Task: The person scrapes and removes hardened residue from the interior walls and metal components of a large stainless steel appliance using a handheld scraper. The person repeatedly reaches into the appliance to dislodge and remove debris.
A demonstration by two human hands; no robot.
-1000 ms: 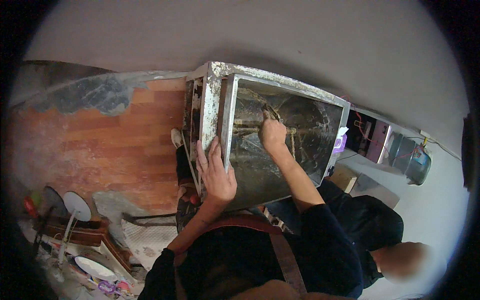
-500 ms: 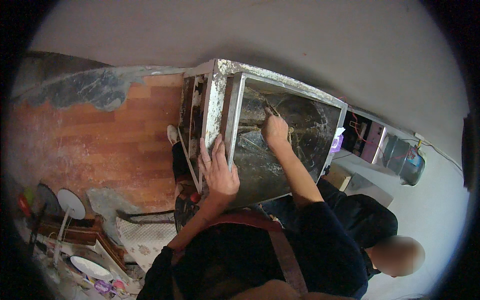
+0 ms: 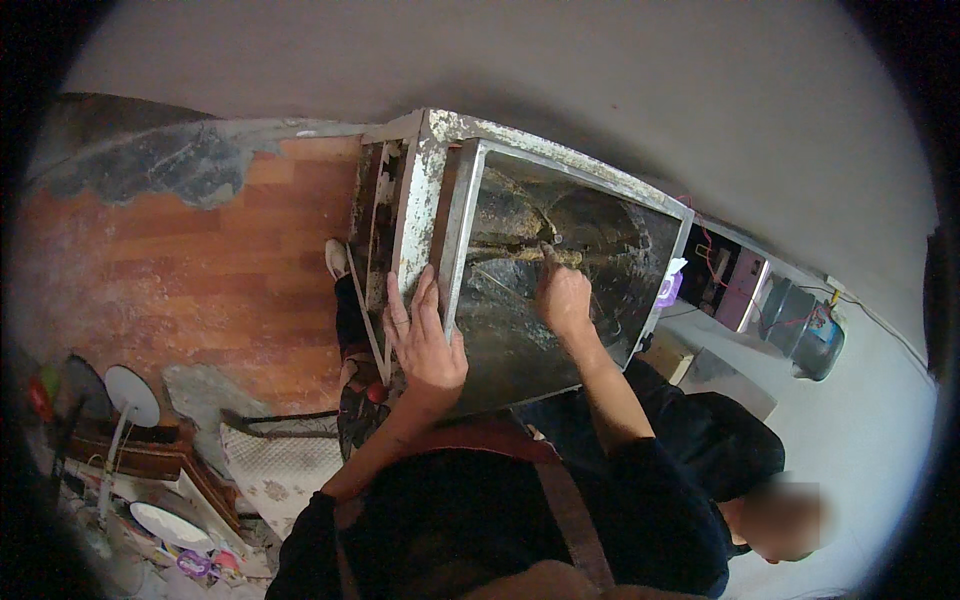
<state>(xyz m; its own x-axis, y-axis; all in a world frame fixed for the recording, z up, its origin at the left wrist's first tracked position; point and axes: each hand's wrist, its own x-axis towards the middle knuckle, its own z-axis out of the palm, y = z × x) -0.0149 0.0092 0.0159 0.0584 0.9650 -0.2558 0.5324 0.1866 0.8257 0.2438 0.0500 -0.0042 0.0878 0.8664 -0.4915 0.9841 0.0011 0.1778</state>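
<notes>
A worn metal cabinet (image 3: 421, 190) with peeling white paint stands in front of me, its light metal-framed recess (image 3: 505, 370) dark and grimy inside. My left hand (image 3: 425, 340) lies with fingers stretched along the cabinet's near left edge, beside the recess frame, and holds nothing. Inside the recess is my right hand (image 3: 565, 300), fingers curled and one finger or a thin thing pointing at a small fitting (image 3: 557, 239) in the dirty yellowish cross-shaped ridges (image 3: 490, 249). What those curled fingers hold, if anything, is hidden.
A co-worker (image 3: 720, 435) crouches close on my right. Beyond are a large water bottle (image 3: 800, 315), a pink box (image 3: 742, 287), red wires and a purple tissue pack (image 3: 671, 288). Wood-look floor (image 3: 250, 270) and a patterned cushion (image 3: 270, 470) lie to the left, with a white round-headed stand (image 3: 131, 393).
My right hand has moved a little downward in the recess, baring the fitting and ridges it covered. My left hand stays on the cabinet edge; the view has shifted slightly.
</notes>
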